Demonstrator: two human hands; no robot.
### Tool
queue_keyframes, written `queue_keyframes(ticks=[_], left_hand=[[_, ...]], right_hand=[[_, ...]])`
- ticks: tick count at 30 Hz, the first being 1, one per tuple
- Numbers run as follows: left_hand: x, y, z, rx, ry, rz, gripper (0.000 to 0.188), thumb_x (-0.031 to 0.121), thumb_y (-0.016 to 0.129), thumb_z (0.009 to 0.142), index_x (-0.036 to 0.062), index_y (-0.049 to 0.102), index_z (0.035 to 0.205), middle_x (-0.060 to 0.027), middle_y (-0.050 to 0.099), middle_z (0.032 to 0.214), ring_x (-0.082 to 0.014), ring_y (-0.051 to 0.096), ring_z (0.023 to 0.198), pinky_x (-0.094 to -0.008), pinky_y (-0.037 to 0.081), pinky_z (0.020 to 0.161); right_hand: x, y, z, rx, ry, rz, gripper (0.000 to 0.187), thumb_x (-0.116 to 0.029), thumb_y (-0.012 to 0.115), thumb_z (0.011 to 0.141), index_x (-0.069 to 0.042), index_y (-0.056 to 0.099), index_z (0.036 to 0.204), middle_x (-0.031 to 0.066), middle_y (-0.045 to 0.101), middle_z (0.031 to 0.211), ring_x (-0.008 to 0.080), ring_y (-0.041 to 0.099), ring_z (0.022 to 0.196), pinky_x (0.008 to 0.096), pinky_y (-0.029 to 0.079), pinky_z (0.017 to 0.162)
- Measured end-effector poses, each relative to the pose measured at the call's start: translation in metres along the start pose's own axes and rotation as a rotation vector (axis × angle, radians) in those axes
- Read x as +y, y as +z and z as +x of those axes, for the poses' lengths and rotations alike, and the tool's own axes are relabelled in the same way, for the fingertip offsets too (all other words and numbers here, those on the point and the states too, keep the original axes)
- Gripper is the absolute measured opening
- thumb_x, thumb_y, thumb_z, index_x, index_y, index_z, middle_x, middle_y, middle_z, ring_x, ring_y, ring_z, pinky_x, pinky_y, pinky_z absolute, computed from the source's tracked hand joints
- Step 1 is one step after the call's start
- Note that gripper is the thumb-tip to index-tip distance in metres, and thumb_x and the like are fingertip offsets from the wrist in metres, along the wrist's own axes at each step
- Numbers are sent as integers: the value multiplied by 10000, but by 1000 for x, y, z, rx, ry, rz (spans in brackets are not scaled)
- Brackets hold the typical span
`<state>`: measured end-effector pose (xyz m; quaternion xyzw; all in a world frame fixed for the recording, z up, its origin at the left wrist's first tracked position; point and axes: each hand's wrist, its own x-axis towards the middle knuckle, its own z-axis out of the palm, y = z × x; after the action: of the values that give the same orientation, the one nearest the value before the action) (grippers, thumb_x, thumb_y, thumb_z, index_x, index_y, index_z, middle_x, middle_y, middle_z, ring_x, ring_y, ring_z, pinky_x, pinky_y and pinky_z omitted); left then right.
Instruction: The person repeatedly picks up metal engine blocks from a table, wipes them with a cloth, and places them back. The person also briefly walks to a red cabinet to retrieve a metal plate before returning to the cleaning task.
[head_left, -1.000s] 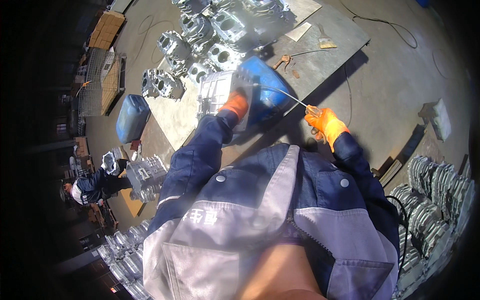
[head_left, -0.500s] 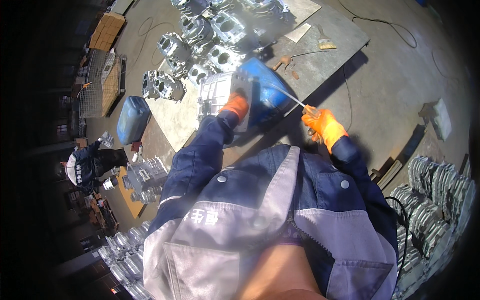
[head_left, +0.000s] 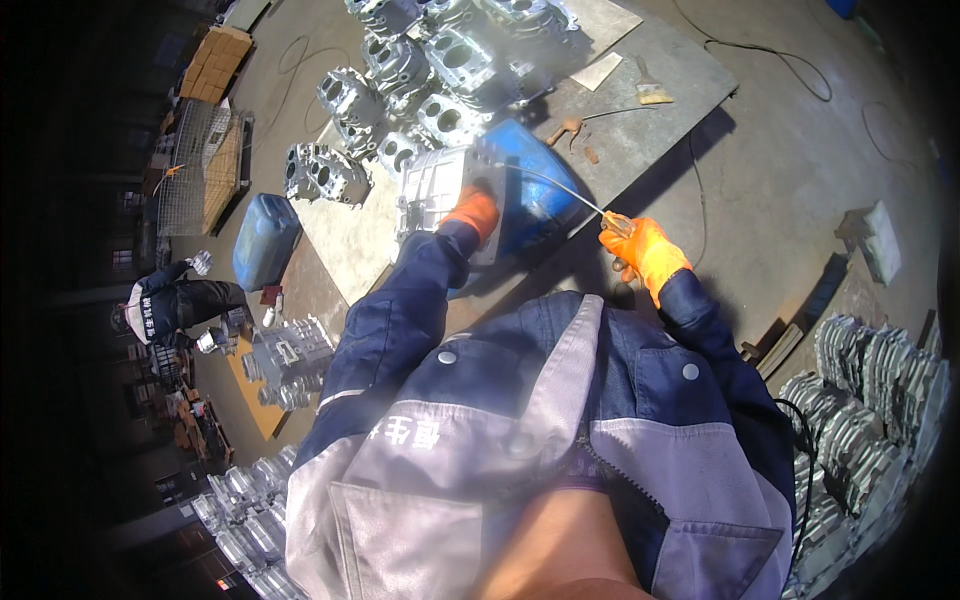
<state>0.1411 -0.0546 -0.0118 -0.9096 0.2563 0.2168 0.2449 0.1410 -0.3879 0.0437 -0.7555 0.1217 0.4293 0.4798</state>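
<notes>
A silvery metal casting (head_left: 428, 195), shaped like a ribbed housing with a flat flange, rests against a blue plastic drum (head_left: 545, 190) at the table's near edge. My left hand (head_left: 472, 212), in an orange glove, grips the casting at its flange side, its fingertips partly hidden in shadow. My right hand (head_left: 648, 252), gloved in orange too, is closed around the handle of a long thin metal rod tool (head_left: 562, 184). The rod bows slightly and reaches left over the drum to the flange. Whether its tip touches the metal is hard to make out.
Several similar castings (head_left: 448, 115) crowd the table (head_left: 665, 125) beyond. A brush (head_left: 652, 88) and a rusty hammer-like tool (head_left: 567, 130) lie there. Another blue drum (head_left: 266, 240) stands left, near a co-worker (head_left: 175, 308). Stacked metal parts (head_left: 870, 390) are at right.
My right hand has shifted slightly left, and the rod now reaches farther toward the flange and looks more bowed. My left hand stays on the casting. The co-worker's posture has changed a little.
</notes>
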Motion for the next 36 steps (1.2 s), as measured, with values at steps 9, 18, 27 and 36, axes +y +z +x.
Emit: queue_keyframes(ticks=[9, 18, 27, 36], left_hand=[[-4, 3, 4, 15, -56, -22, 194, 171, 642, 807, 100, 783, 919, -147, 743, 962, -316, 709, 942, -408, 519, 829], [3, -17, 9, -153, -21, -38, 277, 213, 782, 704, 81, 777, 948, -145, 729, 1025, -304, 673, 1025, -378, 481, 906], [1, -15, 5, -110, -3, -1, 358, 314, 826, 636, 137, 786, 945, -113, 745, 988, -306, 695, 988, -403, 507, 869], [-6, 3, 6, 10, -69, -21, 259, 235, 766, 683, 122, 785, 915, -132, 743, 971, -305, 701, 970, -404, 522, 844]], right_hand=[[16, 12, 20, -10, -86, 63, 379, -374, 691, 896, -108, 693, 1166, 48, 658, 733, 152, 583, 542, 319, 447, 468], [2, 7, 14, 50, 15, 41, 254, -250, 659, 867, -148, 682, 1099, 22, 594, 715, 148, 574, 518, 325, 431, 390], [-20, 5, -17, 36, -1, -14, 302, -345, 686, 900, -77, 682, 1038, 50, 641, 695, 151, 541, 491, 331, 422, 464], [-40, 8, -33, -2, -71, -51, 322, -331, 658, 897, -84, 696, 1100, 42, 642, 701, 141, 554, 513, 312, 444, 494]])
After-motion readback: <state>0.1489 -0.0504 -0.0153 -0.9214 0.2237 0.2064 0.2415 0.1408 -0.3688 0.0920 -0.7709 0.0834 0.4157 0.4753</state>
